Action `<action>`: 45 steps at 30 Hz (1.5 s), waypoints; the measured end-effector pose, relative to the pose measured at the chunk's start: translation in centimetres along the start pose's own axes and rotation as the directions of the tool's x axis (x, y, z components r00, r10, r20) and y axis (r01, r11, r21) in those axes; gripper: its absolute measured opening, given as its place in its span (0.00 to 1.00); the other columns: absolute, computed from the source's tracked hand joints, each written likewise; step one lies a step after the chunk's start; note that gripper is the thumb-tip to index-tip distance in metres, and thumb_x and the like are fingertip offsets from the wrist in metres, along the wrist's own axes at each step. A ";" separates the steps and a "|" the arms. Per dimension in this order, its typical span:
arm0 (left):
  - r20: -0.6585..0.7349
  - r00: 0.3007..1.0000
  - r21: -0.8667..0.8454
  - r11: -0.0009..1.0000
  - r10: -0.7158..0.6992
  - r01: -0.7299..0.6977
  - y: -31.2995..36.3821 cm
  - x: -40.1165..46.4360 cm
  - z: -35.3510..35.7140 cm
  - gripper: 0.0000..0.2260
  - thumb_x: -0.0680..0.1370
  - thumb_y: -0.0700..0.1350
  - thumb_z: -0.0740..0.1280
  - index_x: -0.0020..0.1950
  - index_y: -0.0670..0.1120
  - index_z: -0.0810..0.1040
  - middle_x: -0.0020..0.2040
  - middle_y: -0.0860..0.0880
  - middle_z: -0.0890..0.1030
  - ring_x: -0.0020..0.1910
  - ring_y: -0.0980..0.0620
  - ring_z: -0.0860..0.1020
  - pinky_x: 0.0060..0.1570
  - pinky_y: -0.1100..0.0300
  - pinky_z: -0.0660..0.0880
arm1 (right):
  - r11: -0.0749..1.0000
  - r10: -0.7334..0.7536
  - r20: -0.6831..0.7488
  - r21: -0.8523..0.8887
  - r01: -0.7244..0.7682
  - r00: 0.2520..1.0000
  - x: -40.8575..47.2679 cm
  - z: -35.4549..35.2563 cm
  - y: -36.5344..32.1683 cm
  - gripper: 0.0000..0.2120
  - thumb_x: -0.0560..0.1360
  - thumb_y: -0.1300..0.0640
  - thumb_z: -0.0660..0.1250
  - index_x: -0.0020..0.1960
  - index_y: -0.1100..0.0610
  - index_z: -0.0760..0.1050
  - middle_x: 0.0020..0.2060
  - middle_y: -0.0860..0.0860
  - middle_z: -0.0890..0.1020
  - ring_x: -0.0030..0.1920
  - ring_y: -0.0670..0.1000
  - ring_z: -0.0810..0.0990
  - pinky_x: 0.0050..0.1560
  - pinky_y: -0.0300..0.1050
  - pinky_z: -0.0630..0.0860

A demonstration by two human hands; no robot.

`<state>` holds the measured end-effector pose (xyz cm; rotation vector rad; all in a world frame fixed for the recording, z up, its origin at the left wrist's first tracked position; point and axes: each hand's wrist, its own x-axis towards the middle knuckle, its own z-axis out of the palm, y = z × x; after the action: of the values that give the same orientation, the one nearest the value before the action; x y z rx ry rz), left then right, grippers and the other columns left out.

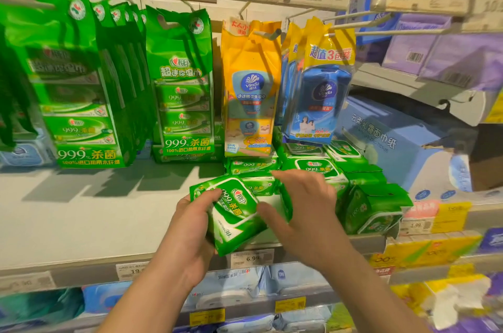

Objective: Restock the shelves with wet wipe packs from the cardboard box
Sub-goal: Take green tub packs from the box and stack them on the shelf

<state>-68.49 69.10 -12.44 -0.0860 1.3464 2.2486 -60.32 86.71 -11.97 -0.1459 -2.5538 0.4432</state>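
My left hand (187, 226) grips a green wet wipe pack (232, 214) at its left end, just above the front edge of the grey shelf (89, 213). My right hand (304, 207) hovers beside the pack with relaxed, spread fingers, its thumb close to the pack's right side and its fingers over a pile of similar green packs (364, 191) lying on the shelf. More green packs (253, 166) are stacked behind. The cardboard box is out of view.
Green multi-packs (81, 104) hang from hooks at the left, yellow and blue Vinda packs (250, 88) in the middle. A blue tissue box (402, 147) stands at the right. Price tags (251, 258) line the shelf edge, with more goods on lower shelves.
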 end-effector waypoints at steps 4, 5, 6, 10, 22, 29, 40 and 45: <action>-0.045 0.998 -0.042 0.998 0.045 -0.047 -0.8 0.1 0.7 0.17 0.79 0.44 0.67 0.67 0.44 0.72 0.55 0.38 0.84 0.51 0.37 0.84 0.51 0.33 0.78 | 0.998 0.014 0.193 0.063 -0.027 0.981 -1.2 0.8 -2.2 0.41 0.69 0.22 0.54 0.77 0.40 0.59 0.70 0.40 0.63 0.72 0.44 0.59 0.71 0.46 0.54; -0.055 0.997 -0.051 0.997 0.052 -0.055 -1.0 0.1 0.8 0.17 0.79 0.44 0.67 0.67 0.44 0.72 0.54 0.38 0.84 0.51 0.37 0.84 0.50 0.34 0.79 | 0.998 0.021 0.220 0.060 -0.035 0.975 -1.2 1.2 -2.4 0.42 0.70 0.22 0.56 0.78 0.40 0.57 0.70 0.40 0.62 0.72 0.45 0.59 0.72 0.48 0.56; -0.058 0.997 -0.062 0.996 0.056 -0.060 -1.1 0.0 1.0 0.16 0.80 0.44 0.67 0.67 0.44 0.72 0.54 0.38 0.84 0.50 0.37 0.84 0.49 0.35 0.79 | 0.996 0.037 0.245 0.071 -0.056 0.969 -1.2 1.6 -2.5 0.42 0.71 0.24 0.60 0.79 0.40 0.55 0.70 0.41 0.61 0.71 0.46 0.60 0.73 0.49 0.58; -0.041 0.998 -0.060 0.997 0.053 -0.056 -1.7 -0.1 1.5 0.16 0.80 0.44 0.67 0.67 0.44 0.71 0.54 0.39 0.84 0.50 0.39 0.84 0.46 0.42 0.81 | 0.972 0.067 0.238 0.202 -0.117 0.969 -1.1 2.6 -2.1 0.40 0.73 0.33 0.68 0.78 0.40 0.54 0.65 0.41 0.63 0.67 0.47 0.67 0.69 0.48 0.68; 0.117 0.978 0.801 0.566 0.172 -0.195 0.3 0.9 -2.0 0.27 0.71 0.45 0.76 0.64 0.59 0.69 0.52 0.59 0.82 0.46 0.55 0.84 0.56 0.52 0.78 | 0.981 -0.023 0.207 0.193 -0.018 0.978 -0.9 4.7 1.0 0.32 0.77 0.47 0.70 0.79 0.43 0.63 0.73 0.47 0.58 0.75 0.46 0.55 0.70 0.34 0.57; 0.175 0.961 0.898 0.365 0.214 -0.245 -1.5 1.8 -2.7 0.30 0.67 0.53 0.75 0.66 0.59 0.68 0.53 0.57 0.82 0.48 0.55 0.81 0.52 0.52 0.78 | 0.991 -0.076 0.213 0.126 0.050 0.974 -1.2 5.9 1.7 0.27 0.79 0.53 0.70 0.76 0.44 0.70 0.78 0.53 0.61 0.77 0.51 0.57 0.73 0.40 0.60; 0.186 0.918 0.962 0.126 0.350 -0.243 -2.4 3.4 -1.5 0.21 0.75 0.53 0.72 0.64 0.53 0.70 0.53 0.53 0.78 0.48 0.50 0.78 0.48 0.56 0.74 | 1.000 0.014 -0.084 0.024 -0.012 0.996 -1.4 7.2 1.8 0.25 0.74 0.67 0.73 0.68 0.49 0.80 0.44 0.48 0.67 0.40 0.49 0.68 0.37 0.43 0.71; 0.166 0.903 0.972 0.088 0.397 -0.218 -2.9 4.3 -0.8 0.20 0.74 0.56 0.72 0.61 0.55 0.69 0.55 0.52 0.80 0.49 0.50 0.78 0.47 0.54 0.76 | 0.998 0.049 -0.138 0.051 -0.042 0.989 -1.1 7.6 1.8 0.26 0.72 0.69 0.74 0.67 0.52 0.81 0.44 0.49 0.67 0.38 0.49 0.68 0.37 0.42 0.69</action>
<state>-71.02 71.27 -16.51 0.5888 2.8915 1.0721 -63.36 86.02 -19.20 -0.2110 -2.4051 0.4936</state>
